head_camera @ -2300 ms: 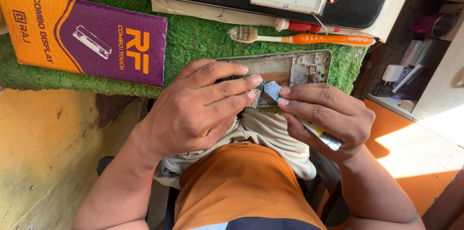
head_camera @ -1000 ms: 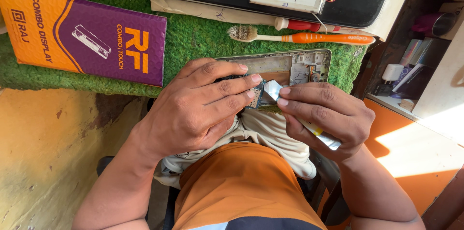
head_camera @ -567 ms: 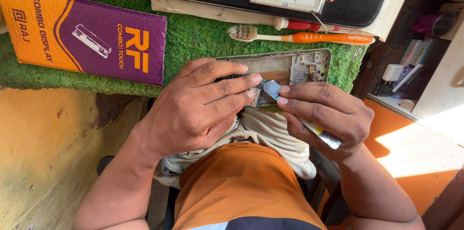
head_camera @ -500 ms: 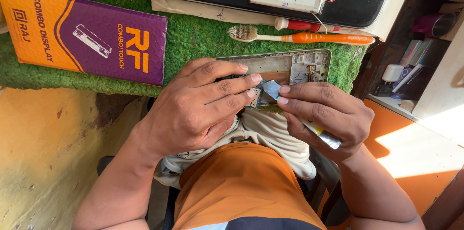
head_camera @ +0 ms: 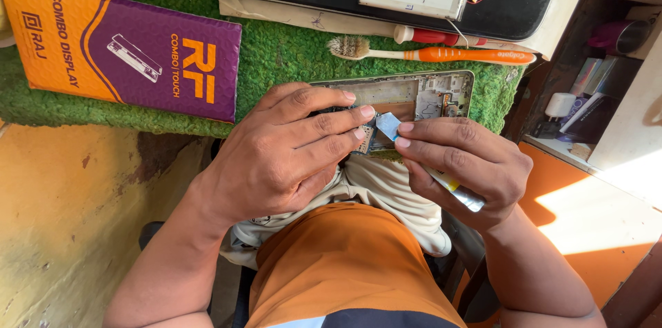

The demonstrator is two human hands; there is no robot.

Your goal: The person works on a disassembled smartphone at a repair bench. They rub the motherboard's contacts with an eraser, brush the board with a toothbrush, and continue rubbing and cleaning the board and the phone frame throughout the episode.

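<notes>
Almost nothing has shifted over the last couple of seconds: the small blue-grey tab (head_camera: 387, 124) tilted slightly and came back, so the work is still at the same spot. My left hand (head_camera: 289, 152) lies palm-down, fingertips pressing the circuit board (head_camera: 365, 139) at the opened phone frame (head_camera: 414, 97). My right hand (head_camera: 458, 162) pinches the tab just beside those fingertips (a metal tool (head_camera: 460, 193) tucked under its fingers), wrist bent inward.
</notes>
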